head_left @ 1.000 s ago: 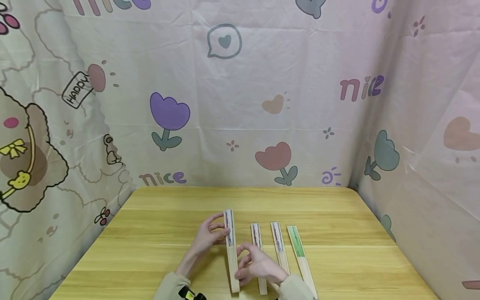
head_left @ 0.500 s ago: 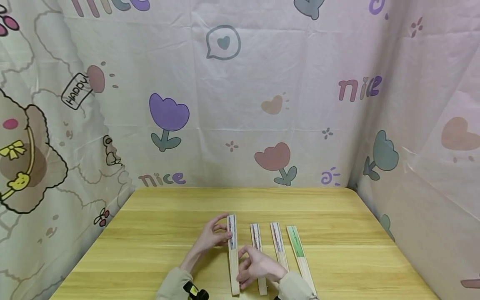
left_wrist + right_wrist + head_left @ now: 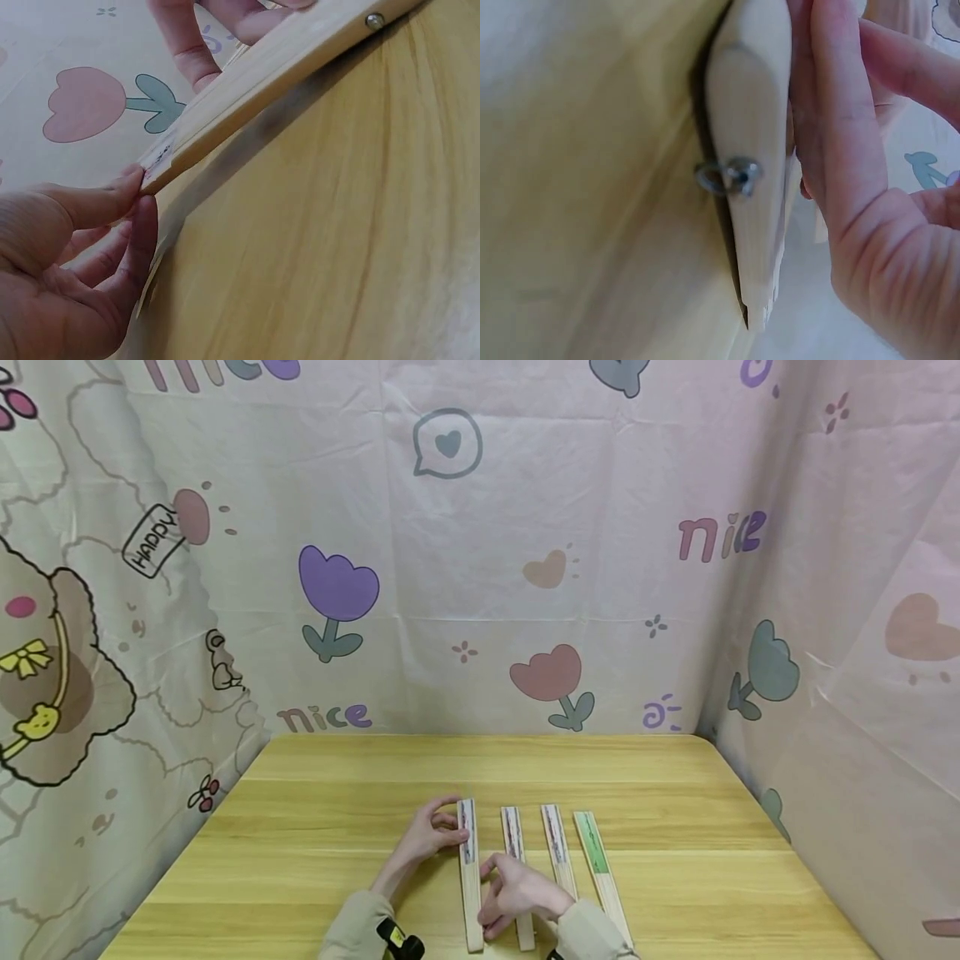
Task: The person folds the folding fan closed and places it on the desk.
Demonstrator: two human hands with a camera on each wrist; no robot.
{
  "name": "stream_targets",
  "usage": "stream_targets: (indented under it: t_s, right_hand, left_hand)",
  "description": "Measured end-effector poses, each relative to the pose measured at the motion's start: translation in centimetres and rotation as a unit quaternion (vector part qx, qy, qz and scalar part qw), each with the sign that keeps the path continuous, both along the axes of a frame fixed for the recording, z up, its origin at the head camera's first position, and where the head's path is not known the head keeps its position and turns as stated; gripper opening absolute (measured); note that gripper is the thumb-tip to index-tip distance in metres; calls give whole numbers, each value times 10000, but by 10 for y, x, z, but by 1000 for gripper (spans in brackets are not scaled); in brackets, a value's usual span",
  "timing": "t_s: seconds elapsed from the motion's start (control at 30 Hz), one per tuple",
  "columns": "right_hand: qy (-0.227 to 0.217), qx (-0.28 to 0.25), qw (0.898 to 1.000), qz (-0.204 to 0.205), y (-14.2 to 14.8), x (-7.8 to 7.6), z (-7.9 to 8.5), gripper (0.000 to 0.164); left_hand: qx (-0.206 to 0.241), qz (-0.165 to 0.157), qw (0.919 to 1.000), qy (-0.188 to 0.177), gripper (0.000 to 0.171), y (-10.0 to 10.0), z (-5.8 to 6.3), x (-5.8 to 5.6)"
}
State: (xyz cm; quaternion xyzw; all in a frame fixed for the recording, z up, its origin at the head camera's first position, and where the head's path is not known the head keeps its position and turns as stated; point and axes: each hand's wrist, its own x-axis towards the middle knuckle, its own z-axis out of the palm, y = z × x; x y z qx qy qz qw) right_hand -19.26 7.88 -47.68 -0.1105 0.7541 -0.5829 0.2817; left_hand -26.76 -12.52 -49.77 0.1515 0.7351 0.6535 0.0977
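Note:
Between my thumb and fingers, my left hand (image 3: 429,837) pinches the upper, printed end of a closed folding fan (image 3: 469,885) with pale wooden ribs. A metal rivet (image 3: 375,21) shows near its base. My right hand (image 3: 517,889) touches the fan's right side low down; the right wrist view has its fingers (image 3: 847,112) lying along that side. The fan is close over the table; whether it touches all along, I cannot tell. To its right lie a second closed fan (image 3: 513,831), a third (image 3: 555,835) and a green-topped fan (image 3: 594,843), partly behind my right hand and sleeve.
The wooden table (image 3: 337,793) has a back edge against a printed cloth backdrop (image 3: 465,552). Cloth also hangs at the left and right sides. A black wrist strap (image 3: 401,939) sits at my left sleeve.
My left hand and the held fan have shifted right and nearer, the fan coming down beside the others. My right hand has moved slightly right. The other fans stay put.

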Motion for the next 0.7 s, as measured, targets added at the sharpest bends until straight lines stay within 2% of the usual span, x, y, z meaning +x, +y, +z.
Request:
stream_targets:
  t_s: [0.17,0.27,0.5,0.57,0.7]
  right_hand:
    - [-12,72,10000,27,0,-1,0,49]
    - [-10,115,9999,8,1,-1,1,51]
    - [46,122,9999,0,3,0,3,53]
    - [103,140,9998,-13,5,1,5,53]
    - [488,273,9984,-53,14,-3,12,57]
  left_hand:
    - [25,67,9999,-86,74,2,-2,1]
    - [-24,112,9999,-1,72,3,-3,2]
    - [-143,403,9990,-120,75,4,0,6]
    - [-165,476,9986,-159,75,3,1,6]
    - [-204,661,9975,-104,72,-3,3,8]
